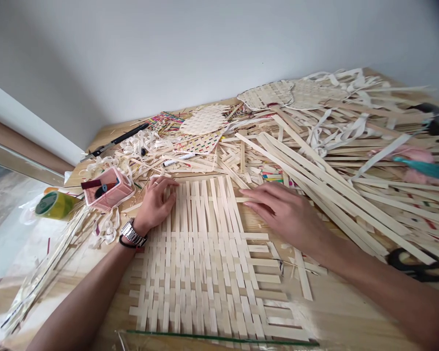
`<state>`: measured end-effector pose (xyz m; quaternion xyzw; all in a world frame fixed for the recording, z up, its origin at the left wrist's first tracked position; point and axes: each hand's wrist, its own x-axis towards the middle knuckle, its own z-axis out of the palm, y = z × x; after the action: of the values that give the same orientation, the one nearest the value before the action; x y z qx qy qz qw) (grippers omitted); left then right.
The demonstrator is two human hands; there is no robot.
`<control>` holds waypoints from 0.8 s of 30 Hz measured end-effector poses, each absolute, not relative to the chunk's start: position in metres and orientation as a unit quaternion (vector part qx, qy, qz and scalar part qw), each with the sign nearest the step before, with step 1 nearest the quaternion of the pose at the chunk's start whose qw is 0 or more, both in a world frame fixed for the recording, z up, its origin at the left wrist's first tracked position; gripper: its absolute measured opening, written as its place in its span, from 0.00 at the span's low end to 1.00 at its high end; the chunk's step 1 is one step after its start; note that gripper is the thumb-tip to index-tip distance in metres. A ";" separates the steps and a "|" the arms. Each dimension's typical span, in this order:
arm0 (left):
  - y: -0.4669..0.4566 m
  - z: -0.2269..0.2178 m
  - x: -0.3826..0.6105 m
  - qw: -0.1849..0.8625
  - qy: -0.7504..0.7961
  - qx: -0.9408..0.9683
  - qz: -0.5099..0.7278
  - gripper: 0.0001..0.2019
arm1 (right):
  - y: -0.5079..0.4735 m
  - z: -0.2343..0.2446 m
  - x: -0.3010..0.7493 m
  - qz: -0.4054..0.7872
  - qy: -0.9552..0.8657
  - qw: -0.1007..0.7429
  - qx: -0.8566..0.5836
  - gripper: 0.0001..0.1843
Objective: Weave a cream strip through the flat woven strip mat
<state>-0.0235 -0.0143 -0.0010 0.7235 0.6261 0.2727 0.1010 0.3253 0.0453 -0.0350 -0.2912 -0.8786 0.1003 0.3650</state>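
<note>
A woven mat of pale wooden strips (205,273) lies on the table in front of me, its long strips loose at the far end. My right hand (278,204) pinches the right end of a cross strip (240,199) that passes among those loose strips. At the mat's far left corner sits my left hand (157,200), fingers curled and thumb close to them; what lies under the fingertips is hidden. A silver watch (130,233) is on the left wrist. Along the near edge of the mat runs a thin green-edged bar (219,336).
Left stand a pink basket (111,192) and a yellow-green tape roll (54,204). Behind lie a black cutter (117,141), a white marker (179,159) and woven pieces (205,119). Long loose strips (325,190) and black scissors (411,261) are at right.
</note>
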 end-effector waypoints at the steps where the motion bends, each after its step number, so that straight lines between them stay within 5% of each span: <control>1: -0.014 -0.001 -0.023 0.101 0.630 0.720 0.272 0.11 | 0.045 -0.034 0.325 0.083 -0.877 0.368 -0.298 0.13; 15: -0.015 -0.005 -0.025 0.092 0.610 0.718 0.321 0.12 | 0.047 -0.031 0.326 0.081 -0.873 0.388 -0.283 0.04; 24: -0.017 -0.005 -0.025 0.034 0.567 0.751 0.337 0.15 | 0.046 -0.036 0.325 0.065 -0.877 0.380 -0.289 0.12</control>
<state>-0.0248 -0.0170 -0.0047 0.7512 0.5667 0.3368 0.0336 0.3248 0.0462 -0.0357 -0.2887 -0.8766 0.0652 0.3795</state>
